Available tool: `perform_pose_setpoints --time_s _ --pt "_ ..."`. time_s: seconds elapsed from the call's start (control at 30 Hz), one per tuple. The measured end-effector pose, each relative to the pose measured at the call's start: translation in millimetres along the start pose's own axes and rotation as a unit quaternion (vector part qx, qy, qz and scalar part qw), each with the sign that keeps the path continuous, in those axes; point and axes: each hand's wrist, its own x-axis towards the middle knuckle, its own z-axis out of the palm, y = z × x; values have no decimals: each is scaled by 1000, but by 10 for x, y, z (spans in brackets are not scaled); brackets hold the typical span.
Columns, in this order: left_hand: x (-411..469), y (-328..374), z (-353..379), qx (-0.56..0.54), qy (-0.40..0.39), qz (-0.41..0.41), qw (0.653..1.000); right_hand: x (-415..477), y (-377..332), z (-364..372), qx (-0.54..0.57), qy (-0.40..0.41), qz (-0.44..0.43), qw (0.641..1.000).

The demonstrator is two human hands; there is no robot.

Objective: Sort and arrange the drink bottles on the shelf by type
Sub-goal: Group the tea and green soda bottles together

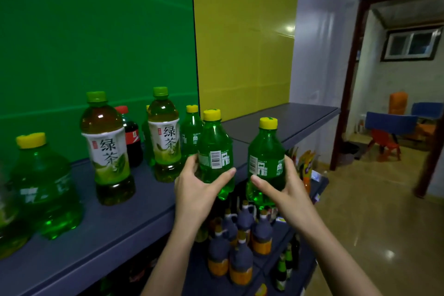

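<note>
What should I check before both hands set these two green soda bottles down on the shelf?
1. Left hand grip on the yellow-capped green plastic soda bottle: ok.
2. Right hand grip on the second green soda bottle: ok.
3. Both caps on: ok.
4. Free space on the grey shelf to the right: ok.
5. Matching soda bottle on the shelf to group with: ok.
6. Held bottles over the shelf: not ok, they hang past its front edge.
</note>
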Motion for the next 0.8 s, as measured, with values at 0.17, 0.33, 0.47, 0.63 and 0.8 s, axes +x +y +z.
perform_pose_setpoints --time_s 0.17,0.33,0.47,0.63,0.8 --pt "317 -206 276 76 55 -4 996 555 296 -72 38 -38 2 999" --pt "500 -332 478 145 127 -13 981 1097 616 -72 60 -95 -10 994" --pt "609 -404 595 187 180 -37 965 1479 832 -20 73 -147 -13 986" --pt "679 -424 726 235 217 -37 947 1844 1056 140 104 -201 -17 974" --pt "758 -424 801 309 253 -30 916 2030 1224 324 110 -245 -32 963"
